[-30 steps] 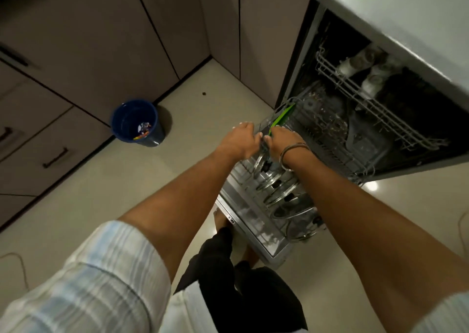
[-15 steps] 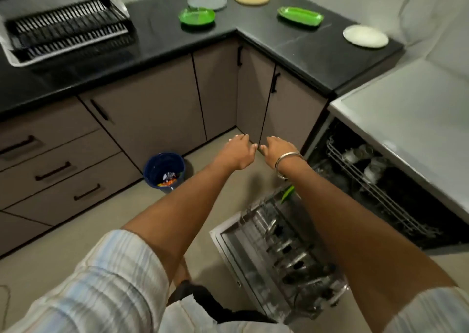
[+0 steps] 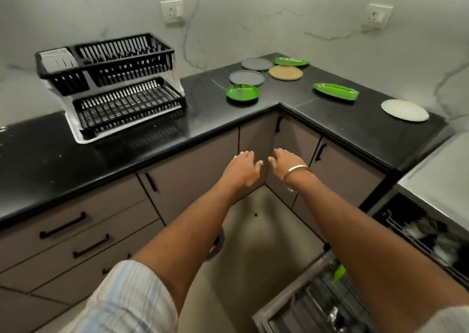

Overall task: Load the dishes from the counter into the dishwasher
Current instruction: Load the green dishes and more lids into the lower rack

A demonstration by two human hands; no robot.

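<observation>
Two hands reach forward side by side in front of the corner cupboards, below the bench edge, palms down: the left hand and the right hand, thumbs near each other but apart. Each grip is loose and empty, fingers relaxed and spread, holding nothing. A metal bangle sits on the right wrist.

Seven dishes lie on the black bench, all well clear of the hands. Near the inner corner sits a round green plate, with a grey plate just behind it and a second grey plate further back. A tan plate lies right of those, and a green tray behind it by the wall. On the right run of the bench are a long green tray and, nearer the end, a white plate.

A black two-tier rack stands on the left part of the bench.

The dishwasher is at the right, door down; its lower basket is pulled out with blurred items and something green in it
</observation>
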